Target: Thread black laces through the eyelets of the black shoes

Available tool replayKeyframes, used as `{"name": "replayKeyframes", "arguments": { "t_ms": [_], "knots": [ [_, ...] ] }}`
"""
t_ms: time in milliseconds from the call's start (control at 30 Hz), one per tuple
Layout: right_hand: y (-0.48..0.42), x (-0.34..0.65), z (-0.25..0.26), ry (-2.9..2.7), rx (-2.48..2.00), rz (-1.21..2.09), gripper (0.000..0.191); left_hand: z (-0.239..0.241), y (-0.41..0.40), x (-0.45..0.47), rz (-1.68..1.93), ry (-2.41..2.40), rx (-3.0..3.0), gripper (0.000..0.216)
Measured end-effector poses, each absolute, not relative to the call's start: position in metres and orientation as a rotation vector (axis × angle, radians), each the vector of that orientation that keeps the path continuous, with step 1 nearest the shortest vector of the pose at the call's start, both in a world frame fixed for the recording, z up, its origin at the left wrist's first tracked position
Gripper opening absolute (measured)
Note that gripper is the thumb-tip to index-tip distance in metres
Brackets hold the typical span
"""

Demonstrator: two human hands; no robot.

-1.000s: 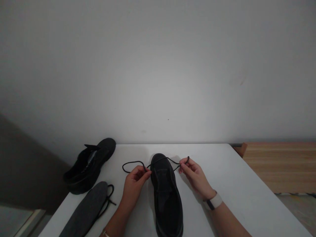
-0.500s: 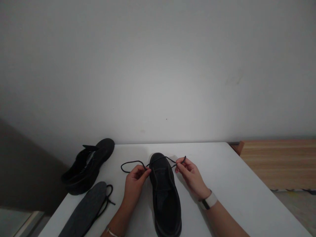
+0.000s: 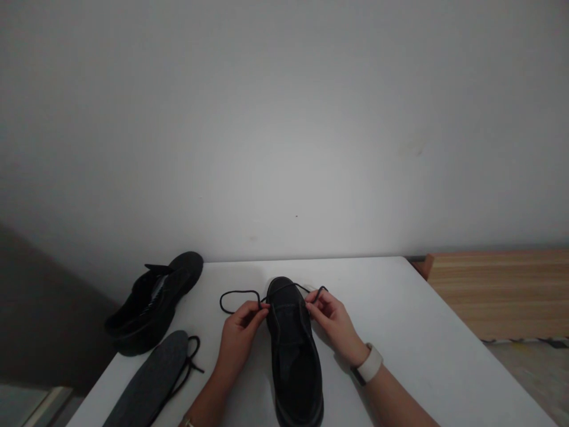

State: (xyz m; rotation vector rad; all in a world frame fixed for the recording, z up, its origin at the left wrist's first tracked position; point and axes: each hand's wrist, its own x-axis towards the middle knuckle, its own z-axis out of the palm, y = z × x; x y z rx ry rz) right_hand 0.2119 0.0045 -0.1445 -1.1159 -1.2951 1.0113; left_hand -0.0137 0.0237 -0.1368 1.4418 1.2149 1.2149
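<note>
A black shoe stands upright on the white table, toe toward the wall. Its dark shoelace lies across the toe and loops out to the left. At the shoe's left edge, near the lacing flap, my left hand pinches the lace between thumb and fingers. Opposite it, my right hand is closed on the other part of the lace, fingertips against the right flap. The exact eyelets are hidden by my fingertips.
On the table's left edge a second black shoe lies tilted. In front of it is a grey insole with a loose black lace beside it. The white table meets the wall; a wooden board stands beyond its right edge.
My right hand has moved left, bringing the lace from beside the shoe up to its right flap. My left hand stays at the left edge with the lace. The view shifted slightly.
</note>
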Motion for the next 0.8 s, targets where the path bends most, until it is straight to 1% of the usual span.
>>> {"name": "replayKeyframes", "arguments": {
  "t_ms": [100,333,600,700,800],
  "knots": [
    [0.003,0.211,-0.144,-1.346,-1.137,0.921,0.030,-0.133,0.023,-0.017,1.198,1.194,1.500,0.020],
    [-0.011,0.210,-0.124,-1.600,-1.161,0.622,0.008,-0.136,0.023,-0.017,1.190,1.221,1.564,0.020],
    [-0.014,0.211,-0.120,-1.826,-1.160,0.499,0.022,-0.135,0.022,-0.013,1.189,1.204,1.628,0.025],
    [-0.013,0.211,-0.121,-1.821,-1.168,0.489,0.023,-0.132,0.019,-0.013,1.164,1.171,1.678,0.027],
    [-0.012,0.211,-0.125,-1.781,-1.197,0.490,0.019,-0.131,0.017,-0.014,1.122,1.128,1.740,0.031]
  ]
}}
